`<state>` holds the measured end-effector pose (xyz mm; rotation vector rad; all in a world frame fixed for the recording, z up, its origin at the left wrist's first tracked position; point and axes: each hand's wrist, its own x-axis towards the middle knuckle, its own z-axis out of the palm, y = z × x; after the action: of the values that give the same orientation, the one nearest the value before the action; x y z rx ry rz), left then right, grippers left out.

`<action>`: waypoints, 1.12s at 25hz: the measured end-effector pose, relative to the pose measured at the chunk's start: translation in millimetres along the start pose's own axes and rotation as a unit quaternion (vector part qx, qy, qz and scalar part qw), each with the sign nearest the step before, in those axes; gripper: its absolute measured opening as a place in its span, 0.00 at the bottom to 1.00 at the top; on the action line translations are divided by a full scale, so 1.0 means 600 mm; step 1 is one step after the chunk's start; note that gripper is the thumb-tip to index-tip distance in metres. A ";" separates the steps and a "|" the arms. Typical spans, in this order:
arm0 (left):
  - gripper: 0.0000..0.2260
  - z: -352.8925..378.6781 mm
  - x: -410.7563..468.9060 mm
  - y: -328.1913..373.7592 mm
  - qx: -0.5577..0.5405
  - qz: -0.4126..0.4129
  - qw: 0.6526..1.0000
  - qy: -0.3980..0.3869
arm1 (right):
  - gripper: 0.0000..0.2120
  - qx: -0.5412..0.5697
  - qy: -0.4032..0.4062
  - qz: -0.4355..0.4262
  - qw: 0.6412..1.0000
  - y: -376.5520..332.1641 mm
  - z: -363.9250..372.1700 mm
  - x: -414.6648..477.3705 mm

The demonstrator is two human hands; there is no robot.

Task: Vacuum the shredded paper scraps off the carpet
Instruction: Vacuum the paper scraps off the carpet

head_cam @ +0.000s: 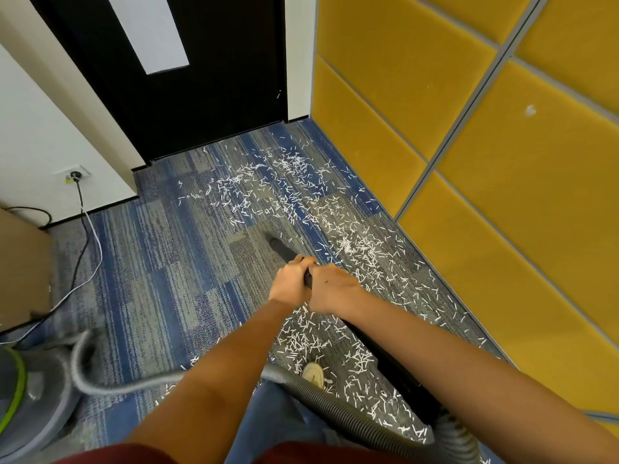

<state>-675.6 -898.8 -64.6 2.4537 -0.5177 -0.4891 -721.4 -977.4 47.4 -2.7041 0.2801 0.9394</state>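
Note:
White shredded paper scraps lie scattered over the blue and grey carpet, from the door down along the yellow wall to my feet. Both my hands grip a black vacuum wand: my left hand sits in front, my right hand just behind it. The wand's tip touches the carpet in the middle of the floor, at the left edge of the scraps. A grey ribbed hose runs from the wand's rear across my legs to the vacuum canister at lower left.
A black door closes the far end. Yellow padded wall panels line the right side. A wall socket at left feeds black and white cables across the carpet. A brown cabinet stands left. My shoe stands among scraps.

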 end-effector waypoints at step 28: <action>0.15 -0.066 0.026 -0.053 0.038 -0.024 0.998 0.039 | 0.27 -0.037 0.013 -0.049 0.998 -0.065 -0.024 0.044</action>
<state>-636.7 -863.8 -57.1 2.5513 -0.4529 -0.3991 -682.2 -947.4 48.8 -2.7704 0.1183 0.9043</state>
